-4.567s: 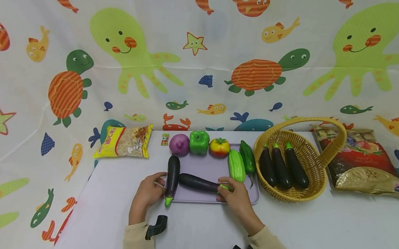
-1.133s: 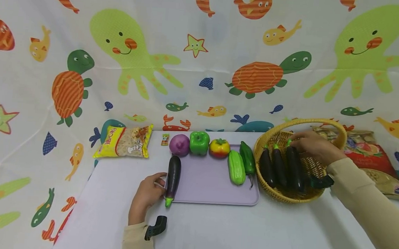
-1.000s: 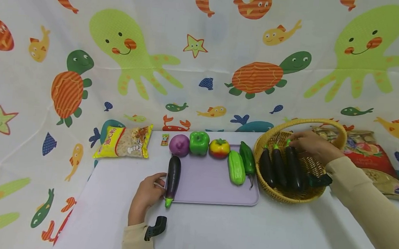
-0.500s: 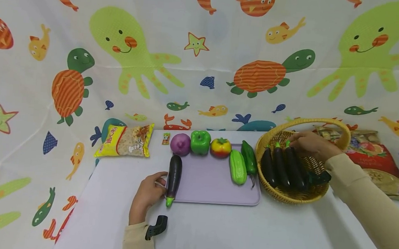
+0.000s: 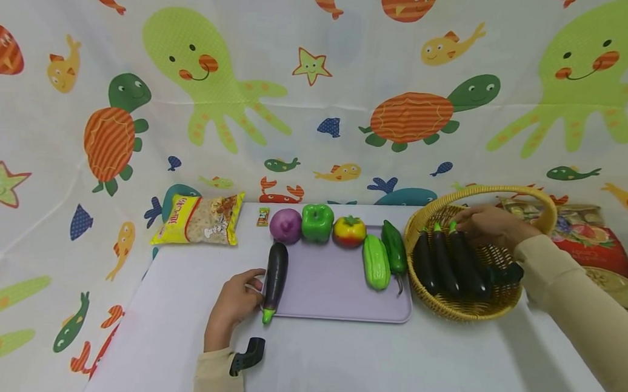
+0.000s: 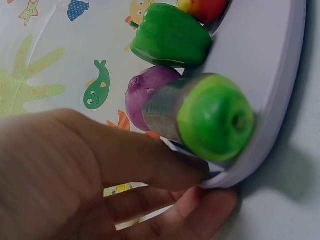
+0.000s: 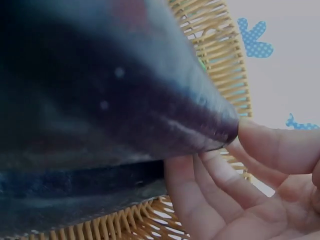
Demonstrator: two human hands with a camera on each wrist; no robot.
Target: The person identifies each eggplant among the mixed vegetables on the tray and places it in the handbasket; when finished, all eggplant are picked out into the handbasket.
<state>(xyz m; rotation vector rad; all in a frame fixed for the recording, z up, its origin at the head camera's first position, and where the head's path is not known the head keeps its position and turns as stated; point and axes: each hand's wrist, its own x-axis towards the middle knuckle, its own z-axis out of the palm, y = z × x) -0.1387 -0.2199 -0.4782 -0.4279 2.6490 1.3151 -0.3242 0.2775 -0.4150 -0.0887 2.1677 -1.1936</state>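
In the head view, my left hand (image 5: 238, 297) is at the left edge of a lilac tray (image 5: 334, 291). The left wrist view has its thumb and fingers pinching the tray rim (image 6: 272, 145). An eggplant (image 5: 275, 278) lies along that edge, its green cap past the front rim. My right hand (image 5: 489, 225) is inside a wicker basket (image 5: 414, 282) under the arched handle. Close up in the right wrist view, thumb and fingers pinch the narrow end of an eggplant (image 7: 125, 100). Other eggplants (image 5: 424, 261) lie beside it to the left.
A purple onion (image 5: 286, 225), green bell pepper (image 5: 317, 223) and red-yellow tomato (image 5: 349, 231) line the tray's back. A pale green gourd (image 5: 377, 263) and green chili (image 5: 395, 248) lie at its right. Beyond are a yellow snack bag (image 5: 200, 219), small packet (image 5: 263, 217) and red bag (image 5: 597, 249).
My right hand has gone from the tray to the basket, and the eggplant it gripped on the tray is gone from there. Lately it has barely moved. The left hand stays at the tray.
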